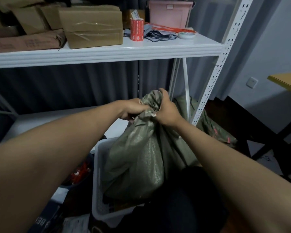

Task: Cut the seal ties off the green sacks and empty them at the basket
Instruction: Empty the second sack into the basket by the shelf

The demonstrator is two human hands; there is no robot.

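A full green woven sack (138, 158) stands upright in the white plastic basket (97, 179), its neck bunched at the top. My right hand (165, 109) grips the gathered neck from the right. My left hand (133, 109) is curled against the neck from the left, and a small metallic tip shows under its fingers; what it holds is hidden. The tie itself cannot be made out. More green sacks (213, 128) lie on the floor behind the shelf post.
A white metal shelf (107, 51) runs overhead with cardboard boxes (92, 29), a red label roll (137, 29), red ties (171, 28), a tape roll and a pink bin (169, 13). A dark tub with red scraps (79, 172) sits left of the basket. A table (287, 81) stands right.
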